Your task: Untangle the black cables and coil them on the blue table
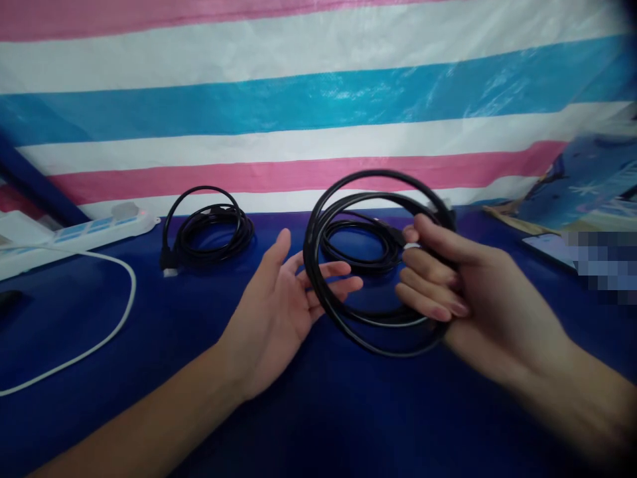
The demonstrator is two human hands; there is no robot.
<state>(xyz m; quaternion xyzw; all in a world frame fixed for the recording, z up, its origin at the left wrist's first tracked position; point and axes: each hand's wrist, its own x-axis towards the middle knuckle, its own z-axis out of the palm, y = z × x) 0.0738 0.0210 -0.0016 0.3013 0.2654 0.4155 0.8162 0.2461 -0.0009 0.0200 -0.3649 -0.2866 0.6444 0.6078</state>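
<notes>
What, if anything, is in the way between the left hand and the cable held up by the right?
Nothing visible. The cable in the right hand passes in front of the fingers of the open left hand; whether they touch is unclear.

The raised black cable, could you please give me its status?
Right hand gripping the raised black cable, coiled. Left hand open, partly behind its loops, contact unclear. Second coil behind, on the blue table.

I can't make out a single word or number from here. A white snowflake sign (582,190) stands on the blue printed sheet (552,179) at right; pale marks (622,178) beside it are too blurred to read.
</notes>
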